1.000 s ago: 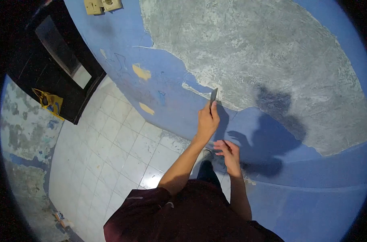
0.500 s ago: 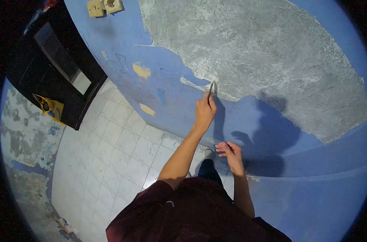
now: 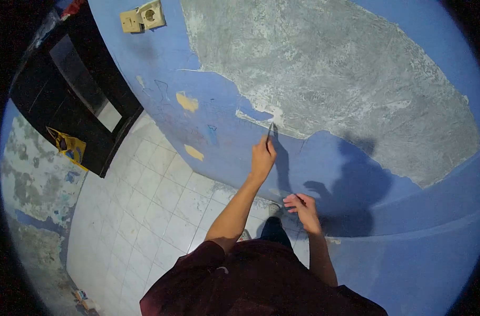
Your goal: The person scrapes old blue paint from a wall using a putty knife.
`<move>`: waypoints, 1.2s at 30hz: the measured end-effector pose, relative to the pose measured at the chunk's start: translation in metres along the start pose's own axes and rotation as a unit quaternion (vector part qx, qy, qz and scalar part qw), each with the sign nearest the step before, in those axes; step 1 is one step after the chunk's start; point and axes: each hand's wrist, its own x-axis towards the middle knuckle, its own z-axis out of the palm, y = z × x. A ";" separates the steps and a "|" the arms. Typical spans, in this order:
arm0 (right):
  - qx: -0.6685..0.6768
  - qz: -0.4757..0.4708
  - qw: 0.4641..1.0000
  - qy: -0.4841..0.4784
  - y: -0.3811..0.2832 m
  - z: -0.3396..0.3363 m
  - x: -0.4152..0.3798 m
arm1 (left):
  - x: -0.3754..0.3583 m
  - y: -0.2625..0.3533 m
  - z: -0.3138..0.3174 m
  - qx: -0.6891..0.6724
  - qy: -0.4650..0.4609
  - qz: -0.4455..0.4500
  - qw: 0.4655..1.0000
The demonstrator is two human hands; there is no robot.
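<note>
Item: scraper (image 3: 270,130), thin dark blade, held in my left hand (image 3: 262,158), fingers closed round its handle, arm stretched up. The blade tip met the blue wall (image 3: 324,158) at the ragged edge where paint gave way to bare grey plaster (image 3: 329,68), just above that hand.

Item: my right hand (image 3: 301,206), lower and to the right of the left, fingers loosely curled, tips near or against the blue paint; whether it held anything I could not tell.

Item: shadows of both hands, cast on the wall to the right of them.

Item: yellowish patches (image 3: 187,101) of missing paint, left of the left hand.

Item: socket and switch plate (image 3: 142,17), far above and left.

Item: white tiled floor (image 3: 145,205), below and left of my hands; dark cabinet (image 3: 66,89) beyond it.
</note>
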 end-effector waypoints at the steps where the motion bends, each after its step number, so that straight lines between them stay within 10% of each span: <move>1: 0.000 0.006 1.000 0.000 0.001 -0.002 0.000 | -0.006 0.000 -0.004 -0.006 -0.008 -0.002 1.000; 36: -0.048 0.027 0.998 0.011 0.046 -0.003 -0.001 | 0.043 0.051 -0.012 -0.053 0.019 0.025 0.998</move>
